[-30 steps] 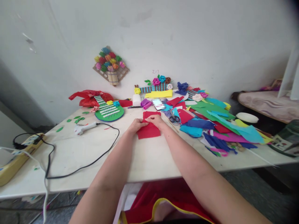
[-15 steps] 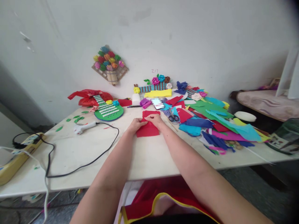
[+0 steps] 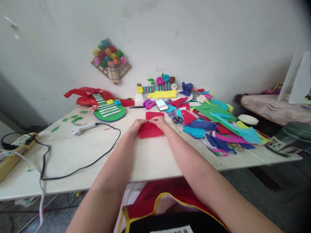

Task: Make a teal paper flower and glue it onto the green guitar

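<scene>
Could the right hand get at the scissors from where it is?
Probably yes: the scissors lie just right of the right hand, their dark handles uncovered and nearer the person. That hand is on the red paper, though, so it would likely have to let go first.

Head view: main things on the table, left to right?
Power strip, glue gun, green guitar, red sheet, scissors, white dish, jar.

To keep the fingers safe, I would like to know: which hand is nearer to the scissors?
The right hand. It is on the red sheet, just left of the scissors; the left hand is at the sheet's left side, farther away.
</scene>
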Available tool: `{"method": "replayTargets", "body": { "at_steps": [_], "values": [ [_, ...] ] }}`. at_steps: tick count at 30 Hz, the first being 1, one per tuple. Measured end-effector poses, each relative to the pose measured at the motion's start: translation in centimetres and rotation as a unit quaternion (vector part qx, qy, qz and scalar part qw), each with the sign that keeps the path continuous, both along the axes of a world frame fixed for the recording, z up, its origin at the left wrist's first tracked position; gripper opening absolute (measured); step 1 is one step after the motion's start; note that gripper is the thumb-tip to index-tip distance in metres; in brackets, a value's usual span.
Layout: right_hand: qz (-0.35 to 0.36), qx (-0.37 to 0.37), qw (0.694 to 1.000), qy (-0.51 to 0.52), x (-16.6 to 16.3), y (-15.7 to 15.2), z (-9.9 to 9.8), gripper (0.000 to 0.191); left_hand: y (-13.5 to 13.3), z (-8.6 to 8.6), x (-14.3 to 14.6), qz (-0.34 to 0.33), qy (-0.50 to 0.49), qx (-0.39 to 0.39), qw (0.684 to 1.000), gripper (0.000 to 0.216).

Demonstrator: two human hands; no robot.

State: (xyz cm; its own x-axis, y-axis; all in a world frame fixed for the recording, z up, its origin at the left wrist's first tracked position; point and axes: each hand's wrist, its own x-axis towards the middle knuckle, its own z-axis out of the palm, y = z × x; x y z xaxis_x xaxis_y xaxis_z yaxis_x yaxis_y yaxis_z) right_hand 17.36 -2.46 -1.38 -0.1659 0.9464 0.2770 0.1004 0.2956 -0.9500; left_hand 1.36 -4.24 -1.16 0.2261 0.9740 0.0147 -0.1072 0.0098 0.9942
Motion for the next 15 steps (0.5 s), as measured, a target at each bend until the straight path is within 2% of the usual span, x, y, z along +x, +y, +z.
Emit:
{"method": "replayTargets", "body": {
  "at_steps": [5,15],
  "values": [
    [-0.001,-0.017,1.0,0.024,-0.03,-0.15,0.19,0.025,0.42,-0.6,-0.52,-0.024,0.023,0.018,0.999,0.036],
    [-0.007,-0.019,1.0,0.022,0.0,-0.22,0.22,0.027,-0.11,-0.15,-0.53,-0.034,-0.006,0.001,0.999,0.036]
  ]
}}
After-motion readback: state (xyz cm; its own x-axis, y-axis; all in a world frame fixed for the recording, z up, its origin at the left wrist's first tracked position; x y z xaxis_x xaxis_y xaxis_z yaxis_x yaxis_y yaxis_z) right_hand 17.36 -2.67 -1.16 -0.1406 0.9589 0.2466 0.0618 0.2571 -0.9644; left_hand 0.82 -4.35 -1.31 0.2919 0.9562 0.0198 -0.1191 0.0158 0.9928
